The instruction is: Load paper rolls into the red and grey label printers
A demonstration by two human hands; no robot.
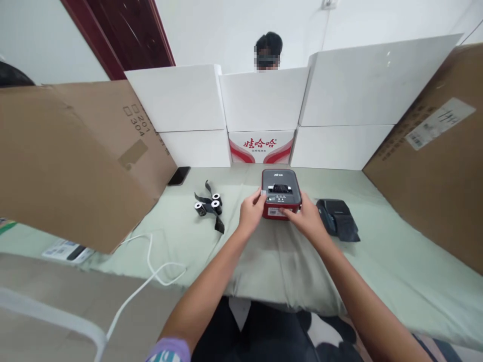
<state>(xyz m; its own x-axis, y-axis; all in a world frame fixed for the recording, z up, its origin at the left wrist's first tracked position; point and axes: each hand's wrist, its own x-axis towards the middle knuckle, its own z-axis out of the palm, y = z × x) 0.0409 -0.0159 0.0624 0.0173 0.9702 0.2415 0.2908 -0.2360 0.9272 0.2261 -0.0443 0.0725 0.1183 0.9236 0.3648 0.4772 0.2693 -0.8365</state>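
Observation:
Between my two hands sits a red-sided box (281, 180) with a dark grey top, low over or on the green cloth. Its top bears white lettering and a black shape in the middle; a white label shows on its front. My left hand (252, 210) grips the left side near the front corner. Around the right front corner, my right hand (306, 216) holds the box, thumb against the front. Several small rolls (216, 206) with white ends and loose black strips lie to the left. A black device (338, 219) with a dark flap lies right of my right hand.
White panels (264, 100) wall off the back, with brown cardboard at left (75, 151) and right (433, 151). A dark phone (178, 176) lies by the left cardboard. A white cable (151, 271) loops over the front left edge. Behind the panels is another person's head (268, 50).

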